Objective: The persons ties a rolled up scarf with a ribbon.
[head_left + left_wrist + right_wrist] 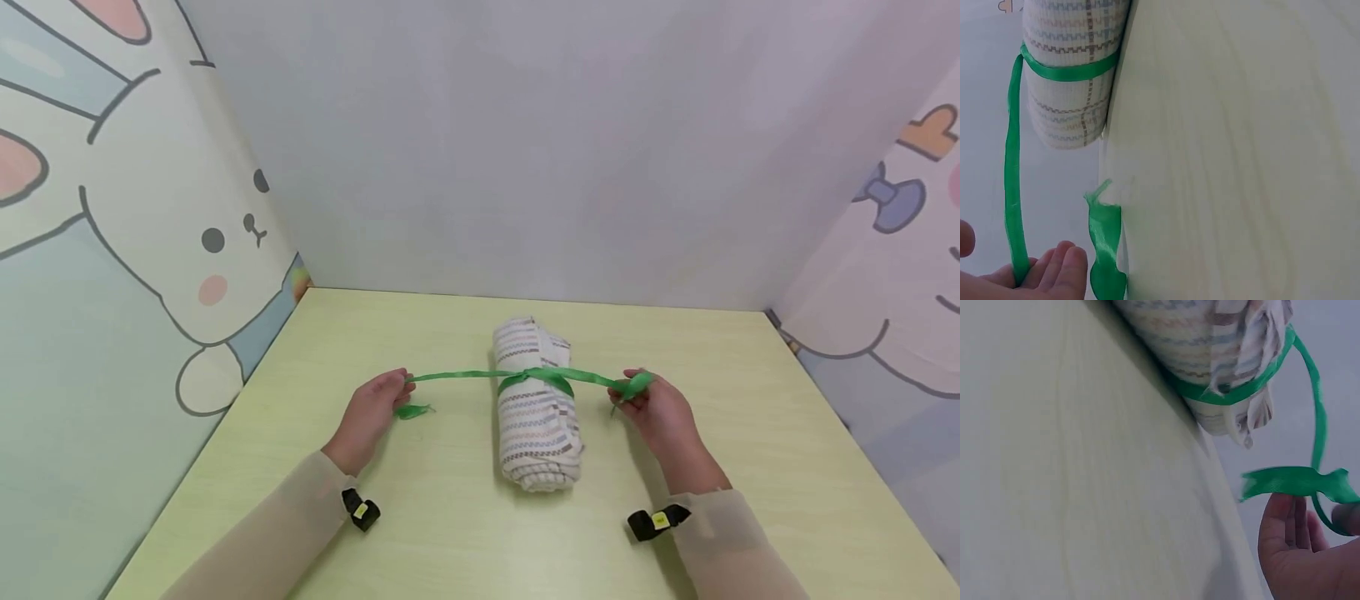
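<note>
A rolled striped cloth (538, 437) lies lengthwise in the middle of the table. Round its waist goes a green ribbon (457, 374), crossed over on top, with its two ends drawn out sideways. The left hand (369, 415) grips one end, and that tail (1105, 240) dangles past the fingertips. On the other side, the right hand (663, 417) holds the opposite end between thumb and fingers; a frayed loose piece (1285, 480) sticks out over the fingers. Both hands are apart from the cloth, one at each side of it.
The pale yellow wooden table (435, 533) meets a plain light backdrop (495, 167) behind. Side panels with cartoon animals (150, 208) stand left and right. Each sleeve carries a small black wrist camera (362, 510).
</note>
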{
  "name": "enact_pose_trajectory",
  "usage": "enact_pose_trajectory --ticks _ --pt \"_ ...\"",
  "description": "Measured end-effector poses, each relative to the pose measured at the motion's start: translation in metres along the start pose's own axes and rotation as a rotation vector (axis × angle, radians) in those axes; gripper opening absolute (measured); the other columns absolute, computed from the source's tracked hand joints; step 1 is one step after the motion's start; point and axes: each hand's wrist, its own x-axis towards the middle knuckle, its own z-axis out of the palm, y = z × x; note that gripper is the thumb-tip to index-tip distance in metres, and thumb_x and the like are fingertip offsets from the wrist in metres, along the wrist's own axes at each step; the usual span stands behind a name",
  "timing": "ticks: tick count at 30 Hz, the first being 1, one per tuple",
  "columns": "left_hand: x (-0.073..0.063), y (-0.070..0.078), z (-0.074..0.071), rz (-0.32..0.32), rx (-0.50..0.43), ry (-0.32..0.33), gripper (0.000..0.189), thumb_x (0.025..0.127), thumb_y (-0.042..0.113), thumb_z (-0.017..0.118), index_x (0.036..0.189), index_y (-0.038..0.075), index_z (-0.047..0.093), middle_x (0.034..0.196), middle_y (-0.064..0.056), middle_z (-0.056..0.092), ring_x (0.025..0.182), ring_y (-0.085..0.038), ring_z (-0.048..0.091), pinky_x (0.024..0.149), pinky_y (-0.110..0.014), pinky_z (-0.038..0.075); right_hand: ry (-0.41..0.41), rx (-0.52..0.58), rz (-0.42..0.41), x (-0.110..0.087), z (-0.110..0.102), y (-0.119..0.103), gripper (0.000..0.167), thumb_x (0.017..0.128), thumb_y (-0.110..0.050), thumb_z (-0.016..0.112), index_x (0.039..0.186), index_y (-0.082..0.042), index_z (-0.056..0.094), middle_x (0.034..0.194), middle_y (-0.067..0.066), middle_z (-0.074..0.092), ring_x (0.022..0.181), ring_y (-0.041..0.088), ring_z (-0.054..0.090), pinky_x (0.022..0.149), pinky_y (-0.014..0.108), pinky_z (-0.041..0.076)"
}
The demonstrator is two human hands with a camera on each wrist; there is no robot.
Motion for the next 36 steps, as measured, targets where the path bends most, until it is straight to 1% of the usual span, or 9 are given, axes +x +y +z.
enact_pose_trajectory --ticks 3,6,10,14,18,24,27,32,36 --pt "-0.001 -0.002 -0.003 -0.039 0.052 -0.036 0.055 0.112 0.032 0.046 0.156 0.000 0.037 0.154 -0.018 0.046 0.138 -0.033 0.050 0.116 -0.046 0.036 0.018 -0.156 0.004 0.003 -0.002 0.001 0.047 0.109 -0.004 0.042 0.155 0.000 0.033 0.143 0.022 0.047 0.110 0.011 0.065 0.101 0.026 0.049" --pt "-0.002 -0.001 -0.006 -0.069 0.126 -0.045 0.055 0.111 0.033 0.047 0.158 0.005 0.036 0.147 -0.020 0.054 0.130 -0.033 0.057 0.115 -0.050 0.037 0.029 -0.318 -0.011 0.004 -0.004 0.000 0.060 0.106 0.002 0.041 0.162 0.001 0.018 0.160 0.025 0.030 0.134 0.020 0.052 0.107 0.026 0.044" --pt "-0.003 0.003 -0.012 -0.095 0.252 -0.086 0.057 0.109 0.034 0.049 0.159 0.010 0.033 0.131 -0.018 0.064 0.111 -0.029 0.065 0.104 -0.048 0.045 0.056 -0.479 -0.051 0.004 -0.004 -0.005 0.060 0.102 0.006 0.037 0.161 0.002 0.024 0.162 0.023 0.030 0.148 0.034 0.034 0.116 0.037 0.036" --pt "-0.004 0.012 -0.016 -0.082 0.396 -0.130 0.058 0.108 0.038 0.053 0.156 0.011 0.037 0.116 -0.012 0.069 0.094 -0.025 0.067 0.091 -0.043 0.051 0.062 -0.564 -0.103 0.003 0.002 -0.013 0.052 0.105 -0.003 0.038 0.156 0.003 0.033 0.158 0.021 0.036 0.145 0.034 0.037 0.119 0.047 0.030" --pt "-0.001 0.024 -0.012 -0.010 0.544 -0.124 0.055 0.108 0.040 0.053 0.152 0.009 0.043 0.104 -0.010 0.071 0.086 -0.025 0.069 0.086 -0.042 0.052 0.021 -0.637 -0.163 0.003 0.016 -0.018 0.046 0.108 -0.013 0.044 0.151 0.003 0.040 0.153 0.023 0.041 0.139 0.035 0.041 0.117 0.052 0.029" --pt "0.012 0.041 0.015 0.087 0.711 -0.170 0.048 0.107 0.038 0.056 0.146 0.013 0.050 0.104 -0.002 0.067 0.086 -0.019 0.064 0.077 -0.037 0.051 -0.089 -0.805 -0.239 0.004 0.038 -0.020 0.042 0.108 -0.019 0.052 0.144 0.003 0.048 0.146 0.025 0.048 0.135 0.038 0.045 0.112 0.054 0.035" --pt "0.018 0.049 0.034 0.134 0.769 -0.231 0.046 0.105 0.039 0.059 0.145 0.016 0.053 0.109 0.003 0.065 0.093 -0.017 0.062 0.083 -0.037 0.053 -0.155 -0.907 -0.278 0.007 0.046 -0.019 0.042 0.108 -0.025 0.056 0.141 0.001 0.052 0.139 0.022 0.054 0.130 0.037 0.051 0.107 0.053 0.041" --pt "0.033 0.059 0.061 0.233 0.737 -0.327 0.043 0.106 0.036 0.059 0.143 0.016 0.054 0.119 0.006 0.063 0.110 -0.015 0.060 0.095 -0.037 0.052 -0.240 -1.040 -0.300 0.016 0.066 -0.018 0.042 0.104 -0.034 0.063 0.132 -0.004 0.057 0.127 0.015 0.061 0.118 0.033 0.058 0.097 0.049 0.049" --pt "0.043 0.065 0.079 0.294 0.682 -0.396 0.039 0.106 0.031 0.060 0.141 0.014 0.055 0.117 0.006 0.062 0.110 -0.013 0.058 0.095 -0.034 0.051 -0.293 -1.107 -0.300 0.025 0.075 -0.015 0.035 0.102 -0.038 0.066 0.120 -0.008 0.061 0.117 0.010 0.064 0.108 0.028 0.060 0.089 0.043 0.051"
